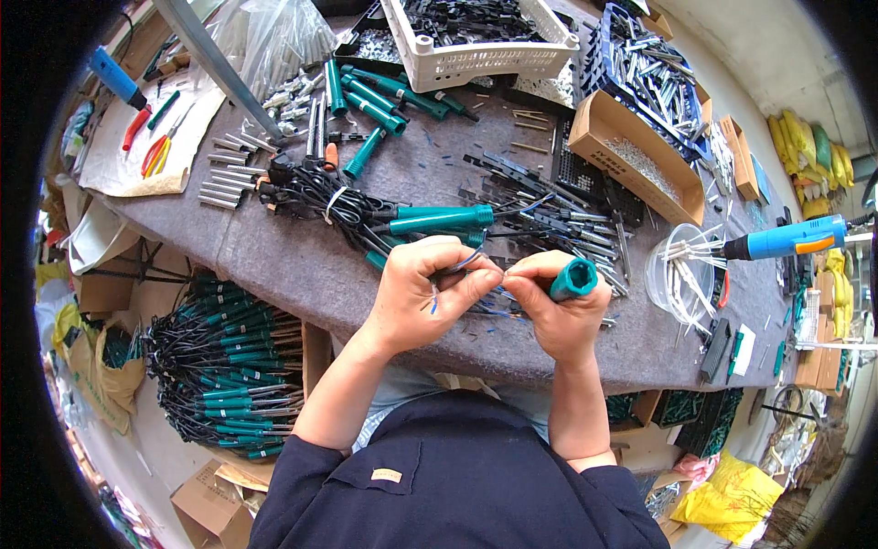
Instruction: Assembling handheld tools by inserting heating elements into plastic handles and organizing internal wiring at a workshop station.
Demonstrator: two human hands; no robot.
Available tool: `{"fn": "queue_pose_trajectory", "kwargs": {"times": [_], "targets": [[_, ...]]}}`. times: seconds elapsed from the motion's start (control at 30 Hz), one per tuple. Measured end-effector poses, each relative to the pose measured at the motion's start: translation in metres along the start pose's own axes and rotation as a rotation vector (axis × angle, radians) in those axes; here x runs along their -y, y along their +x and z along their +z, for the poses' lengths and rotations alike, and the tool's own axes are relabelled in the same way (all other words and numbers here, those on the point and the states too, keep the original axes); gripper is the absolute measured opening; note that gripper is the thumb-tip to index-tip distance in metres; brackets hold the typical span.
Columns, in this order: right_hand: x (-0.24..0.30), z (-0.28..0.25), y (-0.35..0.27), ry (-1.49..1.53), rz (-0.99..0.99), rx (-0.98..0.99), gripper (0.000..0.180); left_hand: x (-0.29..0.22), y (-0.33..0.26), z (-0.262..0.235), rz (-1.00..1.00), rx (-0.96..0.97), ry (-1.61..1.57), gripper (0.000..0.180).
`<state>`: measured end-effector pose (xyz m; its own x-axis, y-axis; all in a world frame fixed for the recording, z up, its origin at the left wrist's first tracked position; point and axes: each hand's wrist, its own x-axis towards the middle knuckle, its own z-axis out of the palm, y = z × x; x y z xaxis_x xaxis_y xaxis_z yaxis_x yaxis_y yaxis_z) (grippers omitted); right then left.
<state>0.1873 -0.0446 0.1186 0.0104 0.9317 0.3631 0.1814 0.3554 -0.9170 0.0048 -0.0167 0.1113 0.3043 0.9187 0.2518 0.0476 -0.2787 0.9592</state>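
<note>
My left hand [410, 302] is closed in a pinch on thin wires [469, 258], with blue and brown ends poking out between its fingers. The fingertips of my right hand [560, 322] meet those of the left, also pinched; the tiny piece between them is too small to make out. Tucked in my right hand is a hollow green plastic handle [575, 278], its open end facing up. Just beyond my hands lie more green handles [444, 219] and a tied bundle of black cables [343, 209]. Dark switch parts with metal rods [540, 206] are spread behind my fingers.
A white crate [494, 62] of black parts stands at the back, beside a blue crate [640, 59] of metal tubes and a cardboard box [631, 165]. On the right, a blue glue gun [791, 240] lies by a clear tub [681, 279]. Finished-looking cabled green tools [233, 366] fill the lower left.
</note>
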Motion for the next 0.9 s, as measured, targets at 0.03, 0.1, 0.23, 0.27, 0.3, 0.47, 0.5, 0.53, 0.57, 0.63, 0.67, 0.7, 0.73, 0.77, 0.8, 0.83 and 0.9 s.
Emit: {"fn": "queue_pose_trajectory", "kwargs": {"times": [0.03, 0.1, 0.23, 0.27, 0.3, 0.47, 0.5, 0.53, 0.57, 0.63, 0.67, 0.7, 0.73, 0.77, 0.8, 0.83, 0.9], "targets": [[0.001, 0.000, -0.002, -0.001, 0.000, 0.000, 0.011, -0.001, 0.001, -0.001, 0.021, 0.016, 0.028, 0.010], [0.003, -0.001, -0.005, 0.101, 0.218, -0.040, 0.013, -0.002, 0.001, -0.001, 0.027, 0.018, 0.030, 0.009], [0.002, -0.018, 0.000, 0.467, 0.121, -0.334, 0.044, -0.005, 0.000, -0.003, -0.026, 0.012, 0.072, 0.009], [0.001, -0.015, 0.006, 0.545, 0.155, -0.478, 0.055, -0.005, 0.000, -0.002, -0.027, 0.011, 0.072, 0.009], [0.005, -0.009, 0.014, 0.622, 0.188, -0.623, 0.066, -0.005, 0.000, -0.001, -0.011, -0.013, 0.077, 0.009], [0.000, -0.019, -0.006, 0.613, 0.241, -0.347, 0.059, -0.004, 0.000, 0.000, -0.027, -0.032, 0.083, 0.009], [-0.001, -0.019, -0.006, 0.612, 0.241, -0.349, 0.059, -0.004, 0.001, 0.000, -0.022, -0.027, 0.084, 0.009], [-0.004, -0.020, -0.008, 0.540, 0.211, -0.314, 0.045, -0.005, 0.002, 0.001, -0.018, -0.022, 0.086, 0.009], [-0.005, -0.020, -0.008, 0.469, 0.181, -0.278, 0.033, -0.004, 0.001, 0.002, -0.019, -0.020, 0.086, 0.009], [-0.002, -0.014, -0.009, 0.537, 0.205, -0.275, 0.019, -0.003, 0.000, 0.003, -0.045, -0.078, 0.061, 0.009], [-0.002, -0.012, -0.009, 0.541, 0.204, -0.275, 0.019, -0.003, 0.000, 0.002, -0.046, -0.078, 0.062, 0.009], [-0.003, -0.010, -0.010, 0.543, 0.202, -0.277, 0.019, -0.005, 0.001, 0.002, -0.047, -0.083, 0.055, 0.006], [-0.005, -0.010, -0.011, 0.559, 0.220, -0.305, 0.018, -0.006, 0.001, 0.002, -0.047, -0.087, 0.049, 0.004], [-0.006, -0.008, -0.011, 0.559, 0.221, -0.306, 0.018, -0.006, 0.001, 0.002, -0.047, -0.086, 0.048, 0.004], [-0.006, -0.007, -0.011, 0.577, 0.221, -0.324, 0.018, -0.005, 0.001, 0.003, -0.042, -0.089, 0.046, 0.004], [-0.006, -0.005, -0.011, 0.596, 0.220, -0.342, 0.018, -0.005, 0.001, 0.003, -0.037, -0.092, 0.044, 0.004], [-0.005, -0.002, -0.010, 0.605, 0.220, -0.346, 0.018, -0.004, 0.002, 0.003, -0.037, -0.094, 0.041, 0.004]]}}
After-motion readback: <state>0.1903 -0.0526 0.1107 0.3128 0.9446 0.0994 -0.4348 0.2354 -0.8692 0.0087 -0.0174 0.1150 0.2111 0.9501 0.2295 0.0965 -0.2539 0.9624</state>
